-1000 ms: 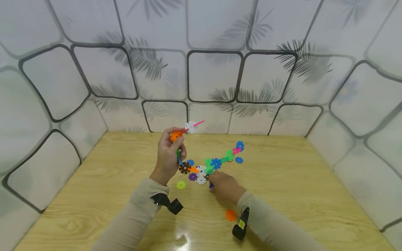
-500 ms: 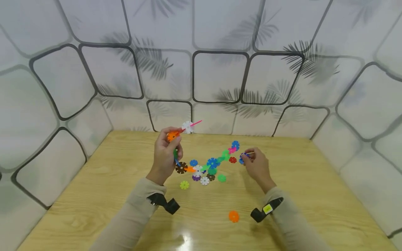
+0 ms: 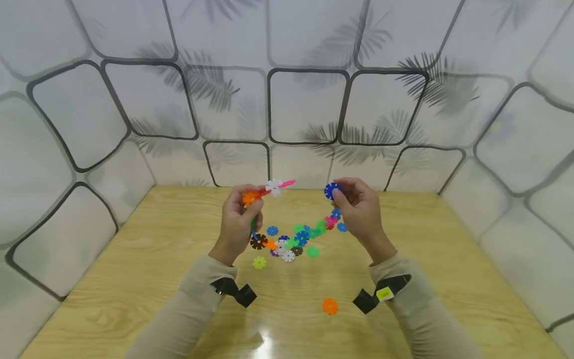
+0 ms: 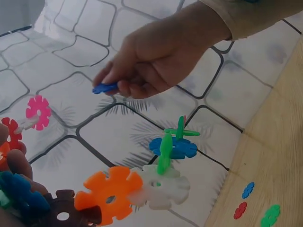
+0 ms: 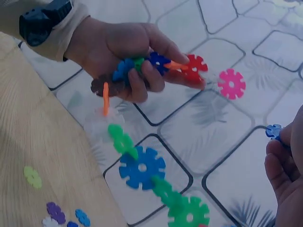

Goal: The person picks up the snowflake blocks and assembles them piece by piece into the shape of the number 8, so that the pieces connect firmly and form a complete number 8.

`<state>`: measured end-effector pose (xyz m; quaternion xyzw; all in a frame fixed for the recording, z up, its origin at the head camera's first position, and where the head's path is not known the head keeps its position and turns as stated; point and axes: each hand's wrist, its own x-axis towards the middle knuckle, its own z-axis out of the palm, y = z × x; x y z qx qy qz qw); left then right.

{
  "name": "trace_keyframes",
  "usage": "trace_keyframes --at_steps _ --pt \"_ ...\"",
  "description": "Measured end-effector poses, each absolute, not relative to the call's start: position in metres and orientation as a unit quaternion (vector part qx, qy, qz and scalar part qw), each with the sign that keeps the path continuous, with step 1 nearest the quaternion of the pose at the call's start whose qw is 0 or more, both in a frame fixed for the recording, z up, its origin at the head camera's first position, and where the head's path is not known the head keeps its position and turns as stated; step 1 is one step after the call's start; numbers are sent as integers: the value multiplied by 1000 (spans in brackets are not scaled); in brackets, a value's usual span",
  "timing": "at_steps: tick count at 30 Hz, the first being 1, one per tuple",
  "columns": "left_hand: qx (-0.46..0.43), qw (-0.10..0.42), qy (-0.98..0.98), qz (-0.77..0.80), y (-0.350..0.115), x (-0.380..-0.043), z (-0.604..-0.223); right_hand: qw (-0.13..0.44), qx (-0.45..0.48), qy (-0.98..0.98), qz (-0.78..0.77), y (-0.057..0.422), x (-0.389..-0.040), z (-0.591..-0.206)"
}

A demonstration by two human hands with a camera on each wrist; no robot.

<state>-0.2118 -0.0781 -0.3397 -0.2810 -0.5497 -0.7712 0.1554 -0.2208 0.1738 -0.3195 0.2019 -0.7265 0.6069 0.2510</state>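
Note:
A chain of interlocking notched plastic discs [image 3: 302, 238] hangs in a curve between my hands in the head view. My left hand [image 3: 236, 227] grips its left part around an orange disc [image 3: 250, 198]; a white disc [image 3: 273, 188] and a pink disc [image 5: 232, 84] stick out past the fingers. My right hand [image 3: 365, 214] pinches a single dark blue disc [image 3: 332, 191] between thumb and fingers, raised just above the chain's right end. In the left wrist view this blue disc [image 4: 105, 88] looks apart from the chain.
Loose discs lie on the wooden table [image 3: 157, 299]: a yellow-green one [image 3: 259, 263], a white one [image 3: 288, 256], a green one [image 3: 313, 252], and several others under the chain. An orange disc [image 3: 330, 306] lies nearer to me. A patterned wall [image 3: 309, 107] rises behind the table.
My right hand has gone from the discs on the table, right and then up beside the chain's right end, bringing the dark blue disc. My left hand keeps its grip almost in place.

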Motion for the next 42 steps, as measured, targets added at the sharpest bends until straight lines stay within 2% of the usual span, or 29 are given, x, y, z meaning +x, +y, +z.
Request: trace_keyframes --at_steps 2,7,14,21,27,42 --pt "-306 163 -550 -760 -77 -210 -340 235 230 -727 603 166 -216 -312" --pt "-354 164 -560 -731 -74 -209 -341 246 262 -727 585 155 -212 -303" --pt "-383 161 -585 -697 -74 -210 -346 237 289 -730 572 154 -212 -300" --pt "-388 158 -586 -694 -75 -210 -346 256 350 -734 523 159 -214 -301" --pt "-369 164 -604 -687 -75 -209 -343 254 355 -733 521 161 -215 -303" --pt "-391 120 -593 -693 -79 -207 -337 231 362 -746 509 165 -214 -302"
